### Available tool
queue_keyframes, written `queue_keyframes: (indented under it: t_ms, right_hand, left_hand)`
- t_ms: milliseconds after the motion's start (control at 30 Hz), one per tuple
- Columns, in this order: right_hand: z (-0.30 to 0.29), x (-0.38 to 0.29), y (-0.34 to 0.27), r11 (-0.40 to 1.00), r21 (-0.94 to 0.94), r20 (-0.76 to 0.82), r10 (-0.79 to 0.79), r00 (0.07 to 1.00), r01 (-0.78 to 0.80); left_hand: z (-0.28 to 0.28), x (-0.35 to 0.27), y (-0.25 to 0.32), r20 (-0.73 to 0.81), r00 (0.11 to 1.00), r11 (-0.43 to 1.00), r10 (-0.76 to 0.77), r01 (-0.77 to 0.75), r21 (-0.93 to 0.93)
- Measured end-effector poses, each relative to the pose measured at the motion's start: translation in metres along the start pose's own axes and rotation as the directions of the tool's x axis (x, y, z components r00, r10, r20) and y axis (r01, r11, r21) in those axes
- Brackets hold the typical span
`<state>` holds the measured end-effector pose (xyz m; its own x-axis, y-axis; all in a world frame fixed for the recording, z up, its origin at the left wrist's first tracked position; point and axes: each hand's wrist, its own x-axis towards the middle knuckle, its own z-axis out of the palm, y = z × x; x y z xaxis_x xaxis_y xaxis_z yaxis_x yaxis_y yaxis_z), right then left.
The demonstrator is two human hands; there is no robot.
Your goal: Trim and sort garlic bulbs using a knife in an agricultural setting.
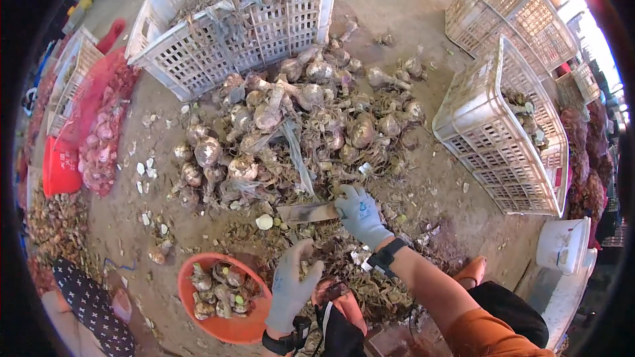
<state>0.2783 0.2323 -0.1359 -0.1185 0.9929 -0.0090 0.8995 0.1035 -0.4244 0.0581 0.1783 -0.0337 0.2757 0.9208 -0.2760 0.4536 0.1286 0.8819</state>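
Observation:
A heap of untrimmed garlic bulbs, with roots and dry stalks, lies on the dirty ground in front of me. My right hand, in a light grey work glove, holds the end of a flat, broad blade that points left at the heap's near edge. My left hand, gloved alike, is raised beside the orange plastic basin, its thumb and fingers apart and nothing between them. Several garlic bulbs with short-cut stalks sit in the basin. A cut white piece lies left of the blade.
A white plastic crate filled with dry husks stands behind the heap; another crate stands at right. Red mesh sacks of garlic and a red bucket are at left. A white bucket stands at right. A person's patterned sleeve shows lower left.

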Motion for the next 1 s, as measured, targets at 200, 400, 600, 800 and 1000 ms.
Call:
queue_keyframes:
  t_ms: [200,400,600,800,1000]
  right_hand:
    - [-0.021,0.001,-0.028,0.891,0.378,-0.025,0.281,0.959,-0.251]
    - [-0.090,-0.046,-0.077,-0.186,0.795,0.606,0.221,0.764,-0.577]
    - [-0.122,-0.058,-0.097,0.014,0.703,0.650,0.394,0.650,-0.712]
    - [-0.117,-0.065,-0.104,-0.055,0.860,0.487,0.383,0.785,-0.507]
    - [-0.140,-0.069,-0.086,0.933,0.359,0.146,-0.031,0.989,-0.023]
  left_hand:
    - [0.004,0.004,0.008,-0.007,0.999,0.998,0.050,-0.050,0.039]
    - [0.006,0.014,0.022,0.017,0.935,0.875,0.355,-0.339,0.347]
    - [0.013,0.003,0.032,-0.113,0.883,0.889,0.456,-0.446,0.105]
    - [0.030,-0.010,0.040,-0.131,0.991,0.837,-0.038,-0.040,-0.546]
    - [-0.002,-0.002,0.034,-0.031,0.920,0.919,0.390,-0.391,-0.043]
